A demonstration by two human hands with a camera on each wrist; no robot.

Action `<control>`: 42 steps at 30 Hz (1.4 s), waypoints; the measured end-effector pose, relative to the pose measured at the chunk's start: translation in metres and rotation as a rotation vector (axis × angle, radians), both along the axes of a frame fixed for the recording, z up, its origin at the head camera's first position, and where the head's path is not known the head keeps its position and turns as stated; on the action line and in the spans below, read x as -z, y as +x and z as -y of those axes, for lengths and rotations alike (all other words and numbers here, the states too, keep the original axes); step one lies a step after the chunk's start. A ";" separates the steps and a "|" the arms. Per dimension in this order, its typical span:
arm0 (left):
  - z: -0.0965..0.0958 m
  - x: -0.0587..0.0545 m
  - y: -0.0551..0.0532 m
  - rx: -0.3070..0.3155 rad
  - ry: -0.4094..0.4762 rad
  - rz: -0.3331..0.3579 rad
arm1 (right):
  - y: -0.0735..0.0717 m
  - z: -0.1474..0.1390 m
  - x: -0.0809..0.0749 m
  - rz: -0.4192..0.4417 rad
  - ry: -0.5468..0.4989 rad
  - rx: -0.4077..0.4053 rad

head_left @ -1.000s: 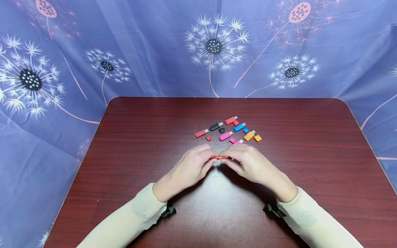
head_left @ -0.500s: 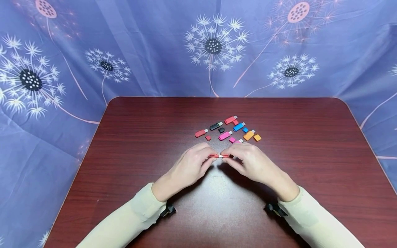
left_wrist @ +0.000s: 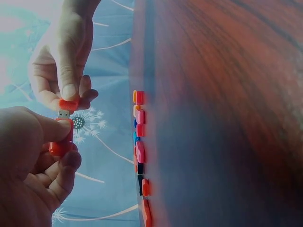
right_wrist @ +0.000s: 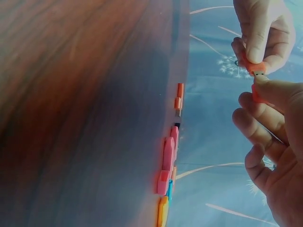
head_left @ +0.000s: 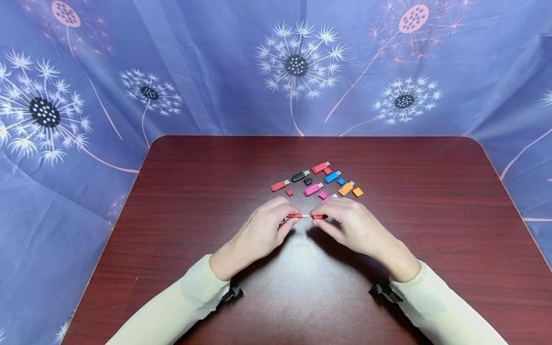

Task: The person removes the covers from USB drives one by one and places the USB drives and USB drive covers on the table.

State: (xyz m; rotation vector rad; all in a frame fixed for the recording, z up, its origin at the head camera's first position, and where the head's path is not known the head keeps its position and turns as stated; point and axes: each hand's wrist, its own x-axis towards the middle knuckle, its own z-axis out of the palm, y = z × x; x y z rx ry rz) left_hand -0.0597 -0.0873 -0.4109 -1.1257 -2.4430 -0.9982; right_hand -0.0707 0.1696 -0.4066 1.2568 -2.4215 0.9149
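Note:
My left hand (head_left: pixel 268 224) pinches the body of a red USB stick (left_wrist: pixel 61 142) between thumb and fingers, above the table. Its silver plug (left_wrist: pixel 63 114) points right, bare along most of its length. Facing it, my right hand (head_left: pixel 351 223) pinches the small red cap (left_wrist: pixel 69 104) by thumb and fingertips. In the head view a narrow stretch of metal shows between stick and cap; whether the plug's tip is still inside the cap I cannot tell. Both wrist views show the two hands meeting, with the right hand's other fingers loosely spread.
Beyond my hands on the dark red table (head_left: pixel 207 172) lie several uncapped USB sticks: red (head_left: pixel 280 185), black (head_left: pixel 300 176), blue (head_left: pixel 332 177), pink (head_left: pixel 313 189) and orange (head_left: pixel 346 189). Small caps, such as the orange cap (head_left: pixel 358 192), lie beside them. A patterned blue cloth (head_left: pixel 224 72) hangs behind.
My hands have drawn slightly apart, the right one moving right with the cap and the left one left with the stick. More of the metal plug shows now. The sticks on the table stayed put.

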 end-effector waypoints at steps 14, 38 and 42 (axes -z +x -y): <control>0.002 0.001 -0.001 -0.025 0.011 0.024 | 0.003 -0.009 -0.003 0.020 0.035 0.018; 0.005 0.004 -0.011 -0.100 -0.025 0.045 | 0.004 -0.023 0.000 -0.010 0.032 0.051; 0.005 0.004 -0.012 -0.108 -0.031 0.044 | 0.005 -0.024 0.001 -0.014 0.014 0.058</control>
